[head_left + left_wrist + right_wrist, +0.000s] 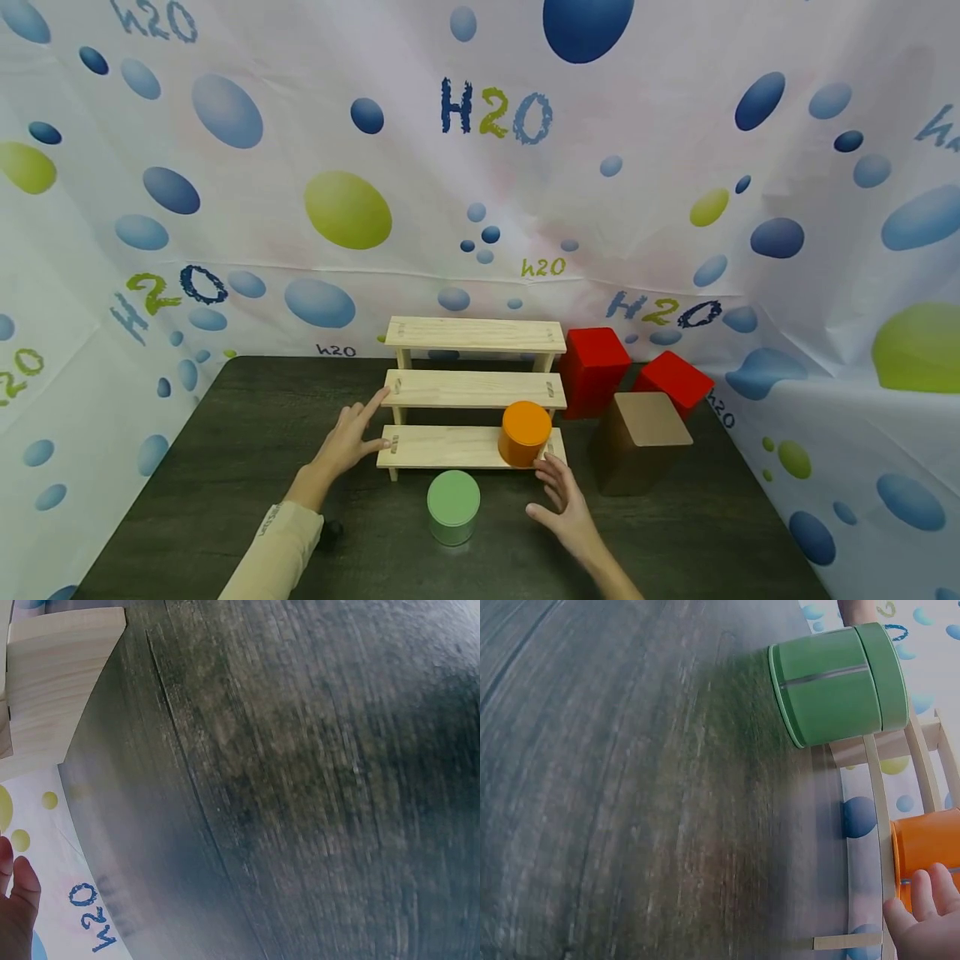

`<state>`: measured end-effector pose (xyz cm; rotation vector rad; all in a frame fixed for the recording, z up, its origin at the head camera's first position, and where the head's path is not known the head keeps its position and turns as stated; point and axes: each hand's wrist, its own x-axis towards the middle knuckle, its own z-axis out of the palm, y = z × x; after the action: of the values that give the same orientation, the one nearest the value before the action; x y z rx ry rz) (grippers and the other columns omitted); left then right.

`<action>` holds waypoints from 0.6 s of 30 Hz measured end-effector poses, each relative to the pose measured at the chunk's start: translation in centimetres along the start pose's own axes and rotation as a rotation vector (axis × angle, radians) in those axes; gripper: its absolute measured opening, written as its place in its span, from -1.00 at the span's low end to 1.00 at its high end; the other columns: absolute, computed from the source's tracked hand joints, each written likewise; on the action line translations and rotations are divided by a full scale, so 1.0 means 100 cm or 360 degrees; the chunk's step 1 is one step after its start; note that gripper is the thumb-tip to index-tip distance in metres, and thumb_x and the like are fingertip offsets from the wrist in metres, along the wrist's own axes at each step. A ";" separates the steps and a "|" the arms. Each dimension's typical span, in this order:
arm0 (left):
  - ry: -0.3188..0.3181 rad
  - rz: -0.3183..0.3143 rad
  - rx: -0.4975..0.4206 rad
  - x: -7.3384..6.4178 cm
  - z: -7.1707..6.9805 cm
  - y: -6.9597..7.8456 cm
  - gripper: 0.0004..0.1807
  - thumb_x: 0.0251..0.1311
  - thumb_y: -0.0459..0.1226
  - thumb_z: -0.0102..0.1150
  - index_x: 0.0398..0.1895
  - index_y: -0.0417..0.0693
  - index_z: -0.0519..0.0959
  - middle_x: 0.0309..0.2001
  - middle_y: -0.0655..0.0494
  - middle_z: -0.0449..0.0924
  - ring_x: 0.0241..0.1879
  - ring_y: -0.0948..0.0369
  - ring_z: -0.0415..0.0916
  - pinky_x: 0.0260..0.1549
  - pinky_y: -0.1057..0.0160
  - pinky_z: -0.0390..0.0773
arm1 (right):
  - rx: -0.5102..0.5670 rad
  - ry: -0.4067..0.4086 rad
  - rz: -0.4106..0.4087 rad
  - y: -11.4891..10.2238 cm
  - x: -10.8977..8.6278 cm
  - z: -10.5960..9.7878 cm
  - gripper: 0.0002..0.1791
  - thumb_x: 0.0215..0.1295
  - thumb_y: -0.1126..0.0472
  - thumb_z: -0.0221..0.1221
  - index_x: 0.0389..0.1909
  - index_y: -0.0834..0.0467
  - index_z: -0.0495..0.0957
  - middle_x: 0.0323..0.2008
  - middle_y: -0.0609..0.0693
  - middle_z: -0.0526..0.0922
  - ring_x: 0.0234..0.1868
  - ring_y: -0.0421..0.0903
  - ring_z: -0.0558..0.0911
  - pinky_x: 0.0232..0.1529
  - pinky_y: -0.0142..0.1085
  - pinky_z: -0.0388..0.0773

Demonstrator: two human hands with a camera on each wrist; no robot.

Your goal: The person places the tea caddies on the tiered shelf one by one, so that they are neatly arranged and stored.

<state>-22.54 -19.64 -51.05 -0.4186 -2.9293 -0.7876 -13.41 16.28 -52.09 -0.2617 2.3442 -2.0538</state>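
A three-tier wooden step shelf (457, 387) stands on the dark table. My left hand (343, 440) is at its left end, the extended index finger touching the middle tier and the thumb at the lowest tier. An orange round tin (525, 433) sits on the right part of the lowest tier. Close to its front right side is my right hand (567, 510), fingers slightly bent, holding nothing; the fingertips overlap the tin (930, 844) in the right wrist view. In front of the shelf, a green lidded tin (453, 508) stands upright on the table.
Right of the shelf stand a tall red box (595, 371), another red box (678, 379) that looks tilted, and a brown box (645, 446) nearer to me. A white curtain (465, 292) with blue and green spots hangs behind the dark table (247, 467).
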 end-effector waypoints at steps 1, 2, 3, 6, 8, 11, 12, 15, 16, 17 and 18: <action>-0.0001 -0.0002 -0.0002 0.000 0.000 0.000 0.02 -0.12 -0.21 0.39 0.41 0.15 -0.01 -0.40 -0.02 0.26 -0.40 0.16 0.06 -0.60 0.27 0.21 | 0.0009 -0.0012 0.0021 0.000 0.000 0.001 -0.24 0.06 0.48 0.21 0.29 0.30 0.09 0.19 0.26 0.31 0.14 -0.11 0.36 0.17 0.07 0.18; 0.0000 -0.0003 -0.0005 0.000 0.001 0.000 0.02 -0.12 -0.20 0.39 0.41 0.15 -0.01 -0.41 -0.02 0.26 -0.40 0.16 0.07 -0.60 0.27 0.20 | 0.0013 -0.0022 0.0033 0.000 0.000 0.002 -0.26 0.06 0.47 0.22 0.27 0.30 0.12 0.19 0.25 0.32 0.16 -0.04 0.35 0.17 0.09 0.17; 0.0001 -0.0002 -0.0006 0.000 0.001 0.000 0.02 -0.12 -0.20 0.39 0.41 0.15 -0.01 -0.40 -0.02 0.26 -0.40 0.16 0.07 -0.60 0.27 0.21 | 0.0026 -0.0035 0.0049 -0.001 0.000 0.002 -0.27 0.06 0.47 0.22 0.26 0.30 0.13 0.19 0.25 0.32 0.17 0.03 0.34 0.18 0.10 0.16; 0.0000 -0.0008 -0.0009 0.000 0.002 0.000 0.02 -0.12 -0.20 0.39 0.41 0.16 -0.01 -0.41 -0.02 0.26 -0.40 0.17 0.07 -0.60 0.27 0.20 | 0.0046 -0.0072 0.0064 -0.002 0.001 0.006 -0.28 0.06 0.47 0.22 0.26 0.29 0.15 0.18 0.25 0.32 0.18 0.13 0.32 0.17 0.11 0.16; 0.0001 -0.0006 -0.0010 0.000 0.002 0.000 0.02 -0.12 -0.20 0.39 0.41 0.17 -0.01 -0.39 -0.03 0.27 -0.40 0.17 0.07 -0.61 0.28 0.20 | 0.0057 -0.0107 0.0056 -0.002 0.000 0.008 -0.27 0.07 0.47 0.22 0.27 0.29 0.14 0.18 0.26 0.31 0.18 0.17 0.31 0.17 0.12 0.16; -0.0003 -0.0018 -0.0026 -0.001 0.002 0.001 0.01 -0.11 -0.20 0.39 0.41 0.17 -0.01 -0.37 -0.05 0.28 -0.39 0.16 0.07 -0.60 0.27 0.21 | 0.0058 -0.0163 0.0035 -0.002 0.001 0.012 -0.26 0.07 0.46 0.22 0.28 0.30 0.12 0.18 0.28 0.30 0.16 0.18 0.31 0.15 0.16 0.15; -0.0001 -0.0017 -0.0026 -0.001 0.002 0.001 0.01 -0.11 -0.21 0.39 0.41 0.18 -0.01 -0.37 -0.05 0.29 -0.39 0.16 0.08 -0.61 0.27 0.21 | 0.0054 -0.0188 0.0027 -0.001 0.001 0.013 -0.26 0.08 0.45 0.22 0.28 0.30 0.11 0.19 0.29 0.29 0.17 0.19 0.31 0.15 0.18 0.14; 0.0008 -0.0021 -0.0028 -0.001 0.001 0.001 0.01 -0.11 -0.21 0.39 0.41 0.18 -0.01 -0.38 -0.05 0.29 -0.38 0.15 0.08 -0.61 0.27 0.21 | 0.0034 -0.0282 0.0002 0.000 0.001 0.016 -0.26 0.11 0.42 0.21 0.29 0.33 0.07 0.19 0.34 0.26 0.17 0.25 0.28 0.14 0.21 0.11; 0.0012 -0.0019 -0.0028 -0.001 0.001 0.001 0.01 -0.11 -0.21 0.39 0.41 0.18 -0.01 -0.38 -0.05 0.28 -0.39 0.15 0.08 -0.61 0.27 0.21 | 0.0024 -0.0313 -0.0003 0.001 0.002 0.017 -0.26 0.12 0.41 0.20 0.30 0.34 0.06 0.20 0.34 0.25 0.18 0.28 0.26 0.14 0.22 0.10; 0.0016 -0.0013 -0.0028 -0.001 0.001 0.001 0.01 -0.11 -0.20 0.39 0.41 0.18 -0.01 -0.39 -0.05 0.28 -0.39 0.15 0.08 -0.62 0.28 0.21 | 0.0026 -0.0340 0.0002 0.001 0.002 0.018 -0.26 0.13 0.41 0.20 0.30 0.34 0.05 0.20 0.35 0.24 0.19 0.30 0.24 0.15 0.22 0.09; 0.0019 -0.0006 -0.0022 0.000 0.001 0.000 0.01 -0.11 -0.20 0.39 0.41 0.17 -0.01 -0.39 -0.05 0.28 -0.39 0.16 0.08 -0.62 0.28 0.21 | 0.0020 -0.0366 0.0008 0.002 0.003 0.019 -0.26 0.14 0.40 0.19 0.30 0.34 0.04 0.21 0.34 0.23 0.20 0.31 0.22 0.15 0.23 0.08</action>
<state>-22.51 -19.54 -51.15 -0.4082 -2.9163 -0.8083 -13.47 14.41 -52.53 -0.4641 2.1931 -1.9196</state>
